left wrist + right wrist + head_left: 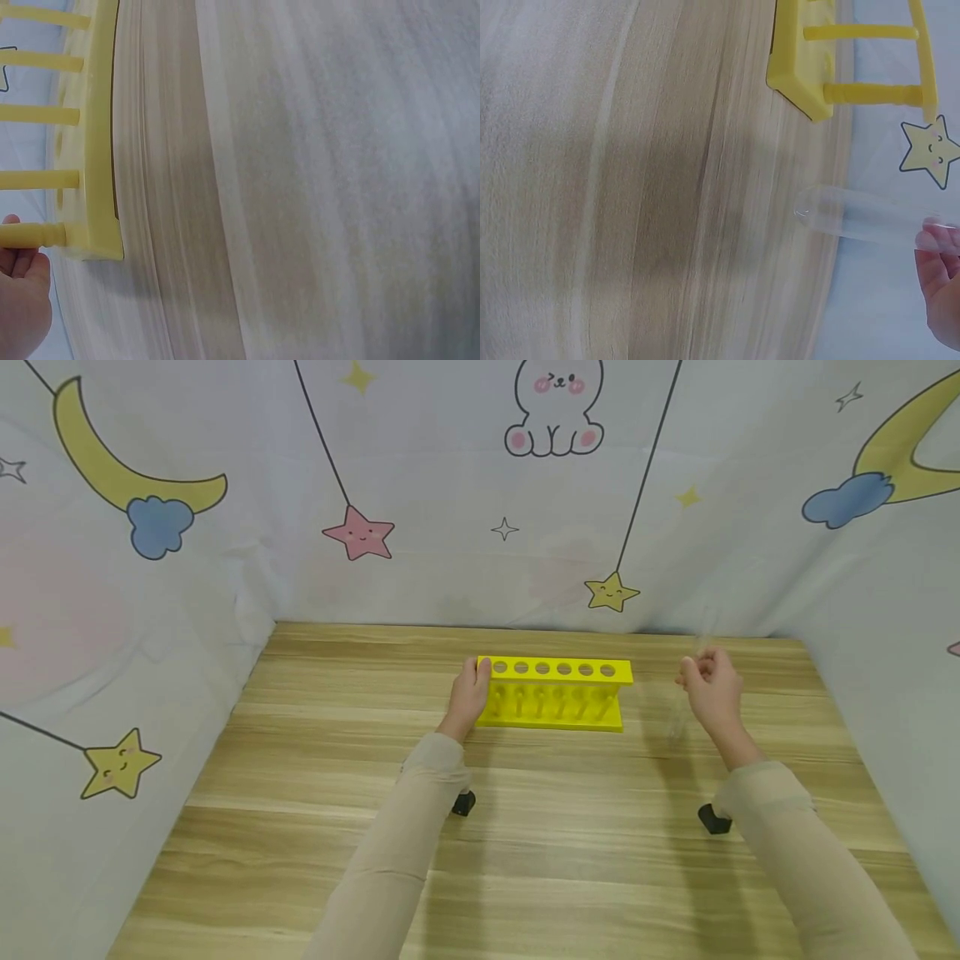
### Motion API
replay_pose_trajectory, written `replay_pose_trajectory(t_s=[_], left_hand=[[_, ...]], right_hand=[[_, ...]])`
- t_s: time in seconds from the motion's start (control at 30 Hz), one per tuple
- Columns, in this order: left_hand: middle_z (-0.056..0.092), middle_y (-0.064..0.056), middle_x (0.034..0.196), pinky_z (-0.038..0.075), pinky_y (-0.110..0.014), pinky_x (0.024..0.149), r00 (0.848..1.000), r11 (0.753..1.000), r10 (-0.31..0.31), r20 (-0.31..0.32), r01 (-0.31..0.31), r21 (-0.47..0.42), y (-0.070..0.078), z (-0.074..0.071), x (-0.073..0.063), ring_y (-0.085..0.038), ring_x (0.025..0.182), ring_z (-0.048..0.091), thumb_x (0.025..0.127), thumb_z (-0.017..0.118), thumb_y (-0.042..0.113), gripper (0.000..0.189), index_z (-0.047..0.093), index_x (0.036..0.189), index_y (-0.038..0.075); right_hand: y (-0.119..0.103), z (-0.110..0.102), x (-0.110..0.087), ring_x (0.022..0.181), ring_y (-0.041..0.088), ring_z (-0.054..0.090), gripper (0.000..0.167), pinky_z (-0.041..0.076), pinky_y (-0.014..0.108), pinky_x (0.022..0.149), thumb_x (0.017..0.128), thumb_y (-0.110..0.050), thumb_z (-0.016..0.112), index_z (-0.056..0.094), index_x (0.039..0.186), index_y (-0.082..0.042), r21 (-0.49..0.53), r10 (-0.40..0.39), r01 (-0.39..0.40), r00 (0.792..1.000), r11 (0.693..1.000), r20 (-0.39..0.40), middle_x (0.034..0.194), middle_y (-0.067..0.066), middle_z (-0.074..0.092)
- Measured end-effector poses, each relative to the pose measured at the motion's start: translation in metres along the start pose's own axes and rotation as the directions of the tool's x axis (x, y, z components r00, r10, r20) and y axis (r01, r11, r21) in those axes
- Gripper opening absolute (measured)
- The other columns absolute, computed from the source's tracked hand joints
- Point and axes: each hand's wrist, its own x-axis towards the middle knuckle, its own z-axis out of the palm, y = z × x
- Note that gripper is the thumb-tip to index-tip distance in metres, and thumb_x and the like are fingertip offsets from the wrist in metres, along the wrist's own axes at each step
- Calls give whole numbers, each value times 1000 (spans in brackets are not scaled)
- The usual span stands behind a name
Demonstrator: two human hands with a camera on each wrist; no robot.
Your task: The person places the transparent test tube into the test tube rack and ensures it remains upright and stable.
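A yellow test tube rack point(555, 670) stands toward the back of the table, with a row of holes along its top bar and pegs on its base. At its left end my left hand point(468, 691) grips the rack, thumb over the top bar; in the left wrist view the fingers point(34, 270) curl by the end post. To the right of the rack, my right hand point(716, 689) pinches a clear test tube point(855, 215) between thumb and fingers. The tube's rounded end points down, above the tabletop and apart from the rack.
The wood-grain table point(570, 860) spreads beneath both arms. A pale curtain point(450, 468) with printed stars and moons hangs behind and along both sides. Black wrist devices point(715, 818) sit under the sleeves.
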Motion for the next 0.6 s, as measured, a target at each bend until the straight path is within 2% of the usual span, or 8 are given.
replay_pose_trajectory(t_s=[0.3,0.5,0.6], left_hand=[[37,-4,78,32,-25,62,1000,1000,14,-21,-14,0,0,1,0,-18,70,37,96,25,41,40,39,109,6],[39,-4,79,32,-25,62,1000,1000,8,-24,-8,-4,0,1,-1,-18,71,38,96,25,41,40,40,110,7],[39,-4,79,32,-25,62,1000,1000,9,-23,-10,-2,0,1,-1,-17,71,38,96,25,41,41,40,111,7]], right_hand=[[-5,-2,-1,63,-11,52,37,42,12,54,90,-35,42,42,106,-2,12,-3,3,1000,1000,7,89,12,57],[-6,0,0,63,-10,53,28,43,14,52,90,-35,44,43,101,-9,25,-7,7,1000,1000,-10,78,-4,54],[-7,-1,-1,64,-9,54,25,43,14,53,90,-34,44,42,99,-11,39,-15,15,1000,999,-3,78,-6,52]])
